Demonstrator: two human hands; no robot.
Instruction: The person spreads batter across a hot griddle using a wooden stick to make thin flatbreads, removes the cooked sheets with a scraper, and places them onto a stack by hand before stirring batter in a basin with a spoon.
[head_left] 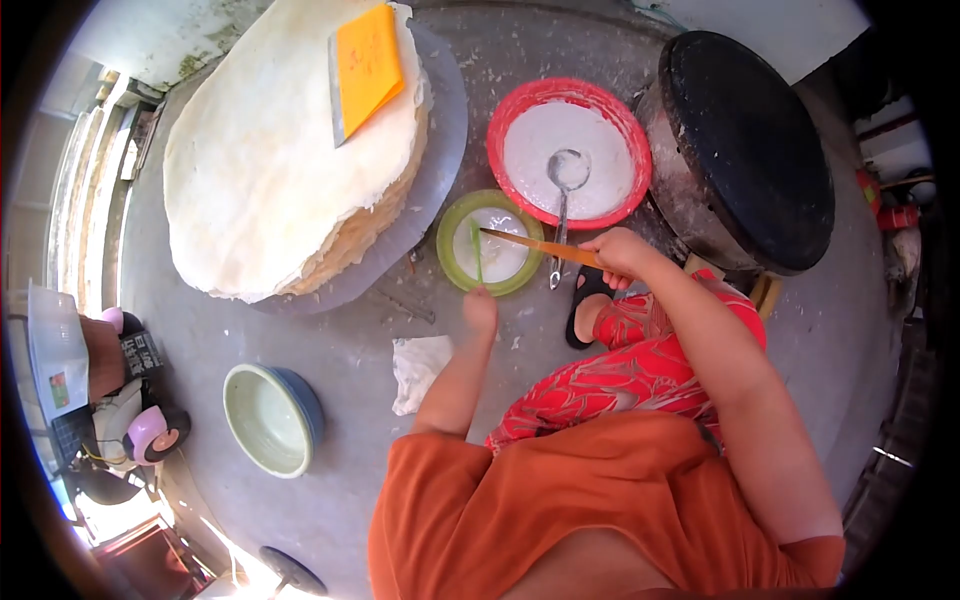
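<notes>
My left hand [480, 308] is closed on the lower end of a thin green stick [476, 255], which reaches over the green bowl [447, 265] of white liquid. My right hand [622, 256] grips a long, flat wooden stick [550, 246]. Its dark narrow tip lies above the same bowl, close to the green stick; whether they touch I cannot tell. Just beyond stands a red basin [507, 108] of thick white batter [530, 140]. A metal ladle [563, 205] rests in the basin, its handle hanging over the near rim.
At left, a tall stack of thin pancakes [270, 160] carries an orange scraper [368, 65]. A round black griddle [750, 150] stands at right. Nearer are a white cloth [420, 372] and a pale basin [238, 385] on the floor. A pink-and-black object [152, 432] is at far left.
</notes>
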